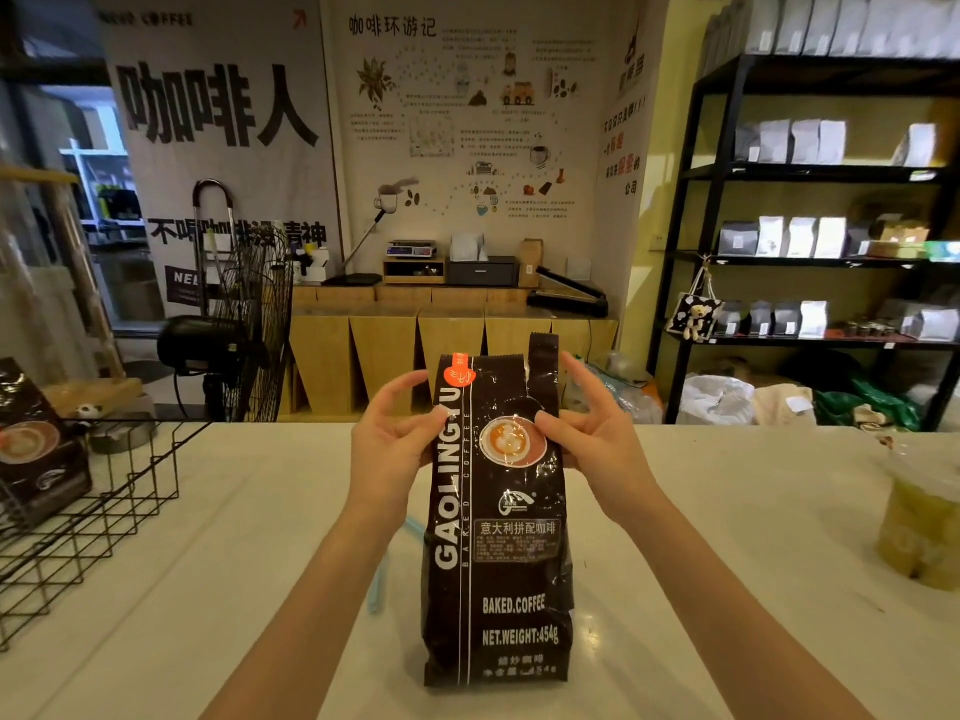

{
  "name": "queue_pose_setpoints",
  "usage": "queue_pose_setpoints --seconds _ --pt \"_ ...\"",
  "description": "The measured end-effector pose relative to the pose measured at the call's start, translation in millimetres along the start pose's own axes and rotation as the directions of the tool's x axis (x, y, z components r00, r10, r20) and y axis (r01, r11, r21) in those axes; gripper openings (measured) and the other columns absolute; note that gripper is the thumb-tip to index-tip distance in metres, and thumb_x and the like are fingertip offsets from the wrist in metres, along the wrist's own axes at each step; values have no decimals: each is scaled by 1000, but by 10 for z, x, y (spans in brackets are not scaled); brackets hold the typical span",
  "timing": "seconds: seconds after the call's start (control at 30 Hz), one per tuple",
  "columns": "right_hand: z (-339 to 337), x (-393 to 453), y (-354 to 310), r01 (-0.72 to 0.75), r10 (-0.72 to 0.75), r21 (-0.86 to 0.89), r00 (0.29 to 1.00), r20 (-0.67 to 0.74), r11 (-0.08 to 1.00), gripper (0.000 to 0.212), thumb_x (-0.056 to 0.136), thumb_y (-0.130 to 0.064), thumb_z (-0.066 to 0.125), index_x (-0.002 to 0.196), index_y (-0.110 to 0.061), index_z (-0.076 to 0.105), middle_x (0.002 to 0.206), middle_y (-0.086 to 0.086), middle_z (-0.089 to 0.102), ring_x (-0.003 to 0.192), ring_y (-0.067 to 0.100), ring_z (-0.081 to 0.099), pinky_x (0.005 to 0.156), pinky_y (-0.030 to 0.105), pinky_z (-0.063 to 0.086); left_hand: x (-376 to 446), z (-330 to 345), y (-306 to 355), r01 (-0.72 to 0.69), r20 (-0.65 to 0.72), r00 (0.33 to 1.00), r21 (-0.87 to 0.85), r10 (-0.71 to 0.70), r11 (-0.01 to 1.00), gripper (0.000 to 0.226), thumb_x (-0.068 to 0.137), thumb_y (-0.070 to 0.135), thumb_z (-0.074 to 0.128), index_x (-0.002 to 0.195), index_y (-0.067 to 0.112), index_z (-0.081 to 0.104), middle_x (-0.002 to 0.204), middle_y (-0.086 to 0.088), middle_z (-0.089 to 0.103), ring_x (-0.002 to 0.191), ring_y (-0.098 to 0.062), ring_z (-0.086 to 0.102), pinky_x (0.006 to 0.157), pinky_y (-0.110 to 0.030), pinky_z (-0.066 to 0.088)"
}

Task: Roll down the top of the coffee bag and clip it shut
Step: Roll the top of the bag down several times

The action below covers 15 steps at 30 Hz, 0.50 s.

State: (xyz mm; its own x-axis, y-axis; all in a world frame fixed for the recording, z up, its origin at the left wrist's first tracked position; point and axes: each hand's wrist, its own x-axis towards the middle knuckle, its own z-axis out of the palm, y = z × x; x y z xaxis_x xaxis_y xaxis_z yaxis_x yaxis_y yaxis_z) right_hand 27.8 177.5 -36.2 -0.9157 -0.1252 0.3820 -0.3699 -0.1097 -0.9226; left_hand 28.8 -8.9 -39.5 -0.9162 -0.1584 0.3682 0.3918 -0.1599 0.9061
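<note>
A tall black coffee bag (498, 569) with white lettering stands upright on the white counter (727, 589), straight in front of me. Its top stands unrolled, and a torn strip sticks up at the right corner. My left hand (389, 449) pinches the bag's left edge near the top between thumb and fingers. On the other side, my right hand (597, 433) presses its thumb on the bag's front at the cup logo, with the other fingers spread behind the right edge. A light blue clip (378, 589) lies on the counter behind my left forearm, mostly hidden.
A black wire basket (88, 517) holding another coffee bag (36, 449) sits on the counter at the left. A plastic cup with a yellow-green drink (919, 532) stands at the right edge. A fan, a wooden bench and black shelves are beyond the counter.
</note>
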Motion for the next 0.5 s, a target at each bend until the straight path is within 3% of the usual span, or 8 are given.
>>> queue_pose_setpoints --seconds 0.1,0.27,0.4,0.5 --pt "-4 -46 -60 103 -102 -33 994 35 994 68 87 -4 54 132 -47 26 87 1 76 84 21 72 61 27 58 -16 11 30 -72 70 995 75 67 995 25 84 2 55 94 23 66 66 5 74 66 -7 69 56 -17 54" --pt "8 -50 -65 201 -198 -92 979 41 975 68 87 -4 55 123 -55 32 130 9 57 111 23 61 68 29 59 3 44 42 -63 101 993 101 53 993 27 86 2 51 93 23 67 86 3 70 71 0 67 59 -12 52" --pt "3 -39 -2 250 -247 -161 968 39 955 69 87 -6 56 124 -57 29 131 6 56 109 23 63 69 31 59 32 63 33 7 72 997 57 -11 998 25 86 4 51 99 20 67 88 3 69 69 2 67 58 -12 53" --pt "2 -27 23 224 -220 -220 975 41 950 53 86 -8 57 123 -44 45 124 2 59 99 19 68 69 31 59 33 95 44 32 95 995 39 -35 999 25 84 8 57 104 22 65 91 1 69 70 -4 69 56 -16 54"
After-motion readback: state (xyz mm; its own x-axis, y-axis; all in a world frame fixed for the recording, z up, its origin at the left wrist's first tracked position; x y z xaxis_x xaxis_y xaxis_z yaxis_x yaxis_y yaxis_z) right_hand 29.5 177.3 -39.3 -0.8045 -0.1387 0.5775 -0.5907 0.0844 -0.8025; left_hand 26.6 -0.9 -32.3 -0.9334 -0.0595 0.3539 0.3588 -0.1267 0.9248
